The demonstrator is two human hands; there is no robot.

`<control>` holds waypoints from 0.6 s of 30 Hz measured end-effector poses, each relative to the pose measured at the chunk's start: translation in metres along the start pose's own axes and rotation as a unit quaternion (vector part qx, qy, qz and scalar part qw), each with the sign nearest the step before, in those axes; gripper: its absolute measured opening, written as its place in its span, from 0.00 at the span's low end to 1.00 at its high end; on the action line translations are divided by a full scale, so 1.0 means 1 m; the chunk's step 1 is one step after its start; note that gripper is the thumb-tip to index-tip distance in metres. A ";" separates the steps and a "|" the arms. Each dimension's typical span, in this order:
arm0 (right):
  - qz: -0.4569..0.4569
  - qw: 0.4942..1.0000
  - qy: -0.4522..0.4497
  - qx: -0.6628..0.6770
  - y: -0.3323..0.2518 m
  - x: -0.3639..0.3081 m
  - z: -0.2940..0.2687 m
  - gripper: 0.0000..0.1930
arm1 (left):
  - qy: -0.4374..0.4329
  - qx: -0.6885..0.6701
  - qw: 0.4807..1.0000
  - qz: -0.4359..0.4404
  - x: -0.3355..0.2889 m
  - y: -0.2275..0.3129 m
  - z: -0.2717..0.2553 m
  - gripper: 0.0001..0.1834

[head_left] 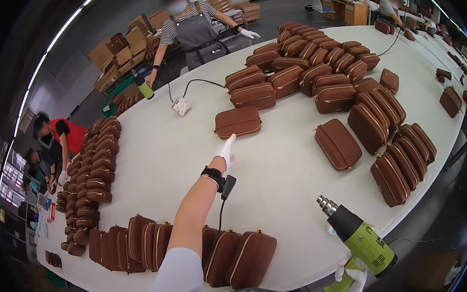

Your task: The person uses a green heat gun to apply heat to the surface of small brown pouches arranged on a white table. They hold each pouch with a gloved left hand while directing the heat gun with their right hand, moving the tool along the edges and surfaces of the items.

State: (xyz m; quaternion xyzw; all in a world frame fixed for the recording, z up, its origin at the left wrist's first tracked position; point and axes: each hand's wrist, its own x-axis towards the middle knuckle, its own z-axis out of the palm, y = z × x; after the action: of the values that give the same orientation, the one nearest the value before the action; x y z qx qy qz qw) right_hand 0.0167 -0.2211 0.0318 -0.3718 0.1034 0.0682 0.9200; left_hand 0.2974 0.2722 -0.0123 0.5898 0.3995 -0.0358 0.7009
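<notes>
My left hand, in a white glove, reaches out over the white table with its fingers stretched out. Its fingertips are at the near edge of a brown zippered pouch lying flat; whether they touch it is hard to tell. In my right hand, also gloved, is the handle of a green and black heat gun. Its metal nozzle points up and left, toward the table's middle. Another brown pouch lies flat to the right of the middle.
Rows of upright brown pouches stand along the near edge, the left edge and the far right of the table. A white power socket with cords sits beyond. Across the table a co-worker holds another heat gun.
</notes>
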 end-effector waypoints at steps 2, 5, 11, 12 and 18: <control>0.032 0.999 -0.005 -0.029 0.008 0.007 -0.006 0.31 | 0.055 -0.090 0.994 0.020 0.037 0.014 0.000 0.56; 0.129 0.987 -0.053 -0.086 0.001 0.016 -0.045 0.36 | 0.142 -0.218 0.965 0.024 0.073 0.021 0.014 0.53; 0.094 0.988 -0.022 -0.122 0.002 0.033 -0.030 0.36 | 0.134 -0.278 0.951 0.014 0.107 0.036 0.027 0.40; 0.083 0.989 -0.023 -0.121 0.004 0.035 -0.024 0.36 | 0.078 -0.292 0.953 0.017 0.102 0.040 0.024 0.37; 0.015 0.991 -0.028 -0.128 -0.006 0.032 0.002 0.33 | -0.170 -0.204 0.960 0.088 0.046 0.029 0.009 0.32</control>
State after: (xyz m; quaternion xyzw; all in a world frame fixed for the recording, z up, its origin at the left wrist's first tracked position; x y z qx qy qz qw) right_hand 0.0495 -0.2223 0.0300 -0.4830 0.0739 0.1053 0.8661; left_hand 0.3484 0.2920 -0.0168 0.4525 0.2195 0.0088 0.8643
